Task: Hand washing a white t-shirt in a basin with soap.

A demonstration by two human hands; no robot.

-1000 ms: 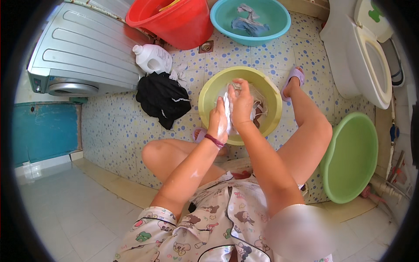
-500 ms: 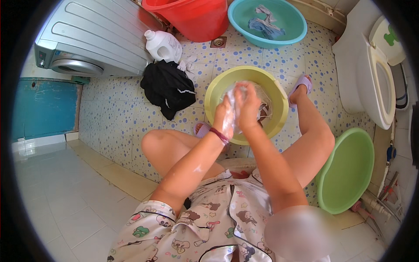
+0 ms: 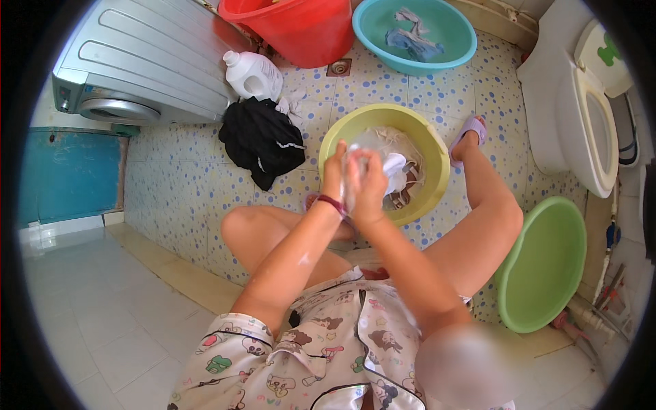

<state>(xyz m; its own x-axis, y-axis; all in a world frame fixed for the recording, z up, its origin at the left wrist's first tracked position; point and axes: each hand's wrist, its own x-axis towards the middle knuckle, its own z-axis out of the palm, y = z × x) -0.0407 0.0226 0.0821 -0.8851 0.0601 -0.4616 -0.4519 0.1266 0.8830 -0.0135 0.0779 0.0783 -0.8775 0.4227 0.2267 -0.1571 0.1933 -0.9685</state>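
Both hands are held over the left part of a yellow basin [image 3: 437, 195] between my feet. Soapy white cloth [image 3: 394, 171] is bunched between them, and some of it shows to the right of my right hand. My left hand [image 3: 333, 176], below a dark red wristband, presses against the cloth from the left. My right hand [image 3: 368, 186] closes on it from the right with curled fingers. Inside the basin, cloudy water and more pale and brown garments [image 3: 410, 183] are visible. The cloth's exact kind cannot be made out.
Black clothing [image 3: 263, 140] lies on the dotted tiles beside a white detergent bottle [image 3: 253, 76] and a washing machine [image 3: 143, 55]. Farther off are a red tub [image 3: 294, 34] and a turquoise basin [image 3: 461, 48]. A green basin [image 3: 543, 273] and toilet [image 3: 588, 130] stand right.
Both hands have shifted left and slightly nearer to me within the basin area. More white cloth and the basin's contents now show to their right.
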